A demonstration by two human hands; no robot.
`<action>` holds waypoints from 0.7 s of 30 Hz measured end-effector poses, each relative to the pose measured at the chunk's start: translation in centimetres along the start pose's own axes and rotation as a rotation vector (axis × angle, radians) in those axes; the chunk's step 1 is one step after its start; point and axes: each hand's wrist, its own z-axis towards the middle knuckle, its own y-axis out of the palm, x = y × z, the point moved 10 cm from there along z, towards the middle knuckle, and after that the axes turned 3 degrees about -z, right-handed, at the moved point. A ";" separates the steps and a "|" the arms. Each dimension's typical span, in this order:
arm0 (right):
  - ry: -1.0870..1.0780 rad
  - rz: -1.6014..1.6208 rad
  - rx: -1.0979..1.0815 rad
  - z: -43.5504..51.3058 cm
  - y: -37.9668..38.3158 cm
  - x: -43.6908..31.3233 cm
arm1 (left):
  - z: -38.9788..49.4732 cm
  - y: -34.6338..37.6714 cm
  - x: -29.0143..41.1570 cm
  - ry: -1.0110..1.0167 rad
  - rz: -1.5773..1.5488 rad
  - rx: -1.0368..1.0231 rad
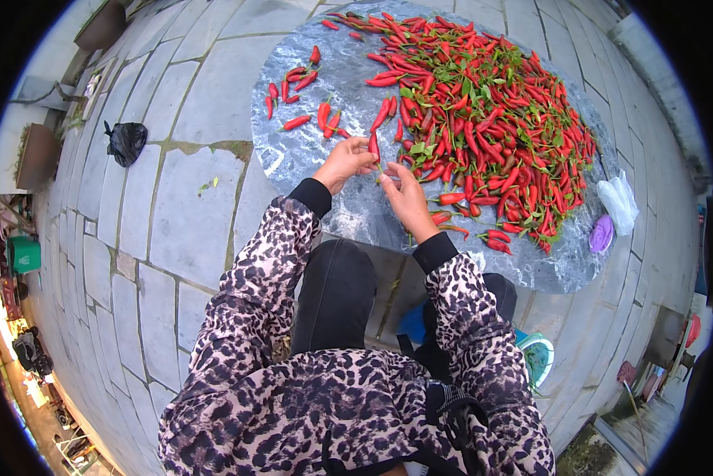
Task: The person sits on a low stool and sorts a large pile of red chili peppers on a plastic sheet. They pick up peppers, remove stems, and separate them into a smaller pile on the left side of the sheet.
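Note:
My left hand (349,162) grips a red chili pepper (374,146) that stands nearly upright above the marble tabletop (356,217). Just to its right, the fingertips of my right hand (406,195) are at the pepper's green stem (381,169), pinched together around it. A large heap of red chilies (493,125) with green stems and leaves covers the right part of the round table. On the left part lie several loose chilies (297,122), spread apart. A few stray chilies (451,198) rest beside my right wrist.
A purple item (601,233) and a whitish plastic bag (618,202) lie at the table's right edge. Below, a green and white basket (536,359) stands on the stone paving. A tied black plastic bag (126,143) sits on the paving at left, and a green bin (23,254) farther off.

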 end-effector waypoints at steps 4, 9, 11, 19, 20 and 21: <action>0.131 0.090 -0.169 0.2 3.3 1.1 | -1.9 -0.7 0.4 0.035 -0.064 0.016; 0.326 0.176 -0.281 -1.2 4.2 1.2 | -3.1 -1.3 -1.0 0.014 -0.304 0.074; 0.313 0.184 -0.280 -1.7 4.0 0.3 | -3.2 -1.7 -2.0 -0.019 -0.387 0.087; -0.110 -0.207 -0.358 -8.9 3.3 -2.7 | -2.5 -15.9 2.7 0.379 0.518 0.705; -0.171 -0.288 -0.360 -9.9 2.9 -2.6 | -2.1 -15.6 3.6 0.369 0.644 0.721; -0.239 -0.366 -0.367 -10.9 2.6 -2.8 | -1.8 -15.5 4.3 0.360 0.771 0.745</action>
